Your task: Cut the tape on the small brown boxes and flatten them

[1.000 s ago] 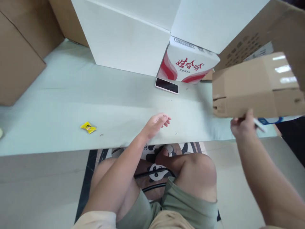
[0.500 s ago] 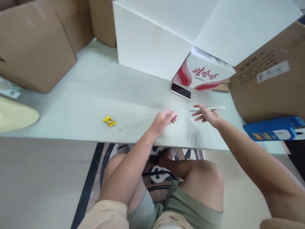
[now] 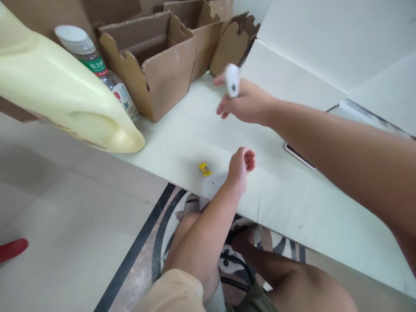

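Far left: a red object (image 3: 13,250), cut off by the edge of view, over floor tiles. Next, a pale yellow container (image 3: 65,86), slanting, in front of the lower part of a clear bottle (image 3: 97,67) with white cap and green label. Beside the bottle, an open-topped brown carton (image 3: 172,78) on the pale table (image 3: 276,190); a second carton (image 3: 208,43) just behind. Near the table's front edge, one small yellow packet (image 3: 204,169). White tool (image 3: 232,78): held above the table, long axis near upright in view, dark-spotted end lowermost and towards the wearer; blurred, so where its tip points cannot be told for certain. Left hand (image 3: 241,164): just right of the packet, fingers loosely clenched. Right hand (image 3: 248,99): grasping the white tool, some fingers stretched leftward. Right: a tall white box (image 3: 302,56) and a phone (image 3: 298,157), both partly hidden by the right forearm (image 3: 334,151) crossing in front
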